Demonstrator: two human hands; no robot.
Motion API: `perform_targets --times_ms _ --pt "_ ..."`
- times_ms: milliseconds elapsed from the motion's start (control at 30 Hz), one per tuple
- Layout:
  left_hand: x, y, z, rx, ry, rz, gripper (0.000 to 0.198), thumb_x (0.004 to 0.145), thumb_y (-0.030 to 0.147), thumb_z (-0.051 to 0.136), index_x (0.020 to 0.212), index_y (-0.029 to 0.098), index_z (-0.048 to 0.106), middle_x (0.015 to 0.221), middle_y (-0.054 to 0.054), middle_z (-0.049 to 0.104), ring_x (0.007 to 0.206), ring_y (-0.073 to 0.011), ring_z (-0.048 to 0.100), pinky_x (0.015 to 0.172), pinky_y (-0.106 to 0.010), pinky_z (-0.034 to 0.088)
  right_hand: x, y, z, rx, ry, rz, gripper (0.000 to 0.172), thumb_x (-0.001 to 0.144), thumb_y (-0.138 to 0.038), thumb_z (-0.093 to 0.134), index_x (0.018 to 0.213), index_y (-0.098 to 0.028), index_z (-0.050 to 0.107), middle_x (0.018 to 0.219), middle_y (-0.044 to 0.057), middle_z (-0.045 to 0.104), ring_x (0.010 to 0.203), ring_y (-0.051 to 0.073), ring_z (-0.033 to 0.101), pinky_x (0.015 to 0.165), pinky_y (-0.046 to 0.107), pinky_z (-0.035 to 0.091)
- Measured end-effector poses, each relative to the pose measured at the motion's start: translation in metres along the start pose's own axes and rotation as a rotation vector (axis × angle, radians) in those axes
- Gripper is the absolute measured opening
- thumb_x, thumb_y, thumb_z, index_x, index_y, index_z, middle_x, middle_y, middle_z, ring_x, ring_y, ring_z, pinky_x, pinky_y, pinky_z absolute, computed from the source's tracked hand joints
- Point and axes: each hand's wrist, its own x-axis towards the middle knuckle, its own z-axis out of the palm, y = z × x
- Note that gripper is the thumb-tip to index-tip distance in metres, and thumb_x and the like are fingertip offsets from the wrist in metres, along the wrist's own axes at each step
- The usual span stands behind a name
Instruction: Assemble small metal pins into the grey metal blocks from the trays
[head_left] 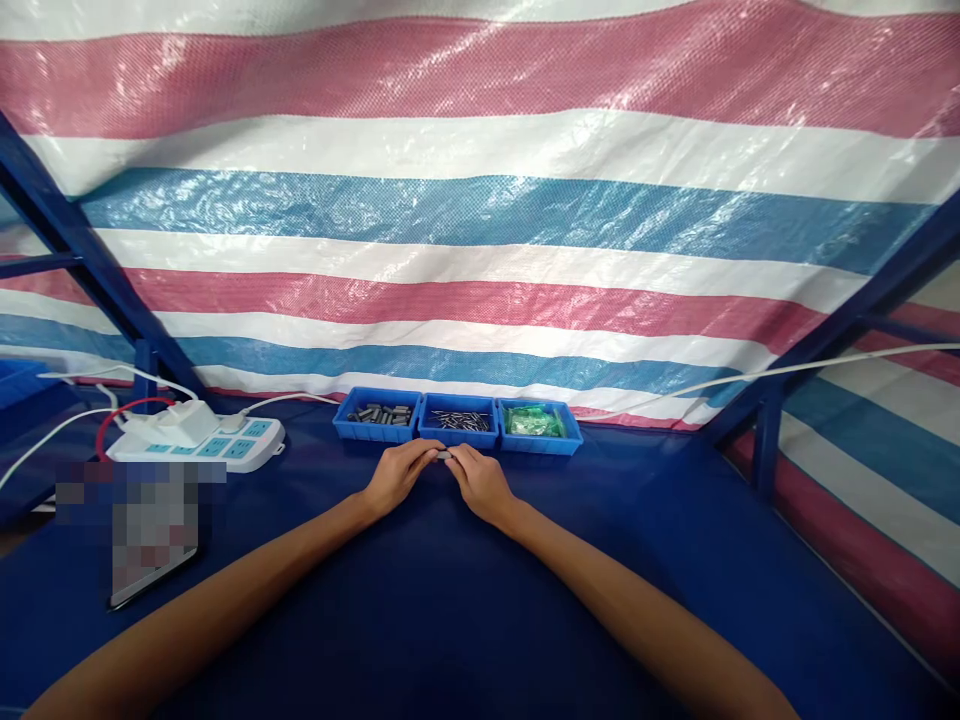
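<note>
My left hand (396,476) and my right hand (484,484) meet over the table, just in front of the bins. Pinched between the fingertips of both is a small grey piece (443,455), mostly covered by the fingers. Behind the hands stand three blue bins side by side. Short grey cylindrical pieces (382,415) fill part of the left bin (367,432). Thin, shiny metal pins or screws (461,421) lie in the middle bin (476,440). Inside the right bin (536,446) is a green and clear plastic bag (534,420), its contents unclear.
A white power strip (251,450) with plugs and cables lies at the left, behind a blurred-out device (154,540). Blue metal frame legs (765,450) rise on both sides. A striped tarp (480,220) hangs behind the blue tabletop (480,620).
</note>
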Motion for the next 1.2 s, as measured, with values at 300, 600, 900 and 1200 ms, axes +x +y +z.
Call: perform_targets --times_ms 300,600,900,1200 --pt "0.002 0.000 0.000 0.021 0.058 0.106 0.027 0.092 0.031 0.046 0.110 0.020 0.063 0.097 -0.006 0.068 0.075 -0.0135 0.065 0.069 -0.024 0.053 0.000 0.003 0.002 0.046 0.071 0.044 0.028 0.099 -0.027 0.030 0.106 -0.017 0.056 0.097 0.007 0.063 0.085 0.017 0.061 0.074 0.025 0.045" --pt "0.003 0.007 -0.003 -0.003 0.075 0.171 0.025 0.089 0.030 0.052 0.108 0.019 0.065 0.105 -0.007 0.067 0.098 -0.0186 0.063 0.085 -0.030 0.053 0.000 0.002 0.000 -0.060 -0.029 0.036 0.025 0.099 -0.024 0.032 0.095 -0.018 0.056 0.089 0.005 0.063 0.076 0.016 0.059 0.067 0.024 0.041" --pt "0.001 0.009 -0.004 -0.002 0.091 0.080 0.028 0.094 0.028 0.043 0.113 0.019 0.060 0.097 -0.005 0.067 0.078 -0.0132 0.064 0.073 -0.024 0.052 0.001 0.002 0.002 -0.102 -0.058 0.034 0.026 0.099 -0.024 0.032 0.095 -0.018 0.057 0.089 0.005 0.061 0.079 0.015 0.058 0.069 0.024 0.040" --pt "-0.002 0.001 -0.003 0.007 0.188 0.133 0.018 0.089 0.029 0.052 0.094 0.018 0.065 0.086 -0.004 0.068 0.078 -0.0145 0.064 0.072 -0.024 0.050 0.001 0.000 0.001 -0.102 -0.058 0.046 0.025 0.098 -0.024 0.034 0.095 -0.018 0.058 0.089 0.005 0.061 0.077 0.014 0.058 0.069 0.023 0.040"
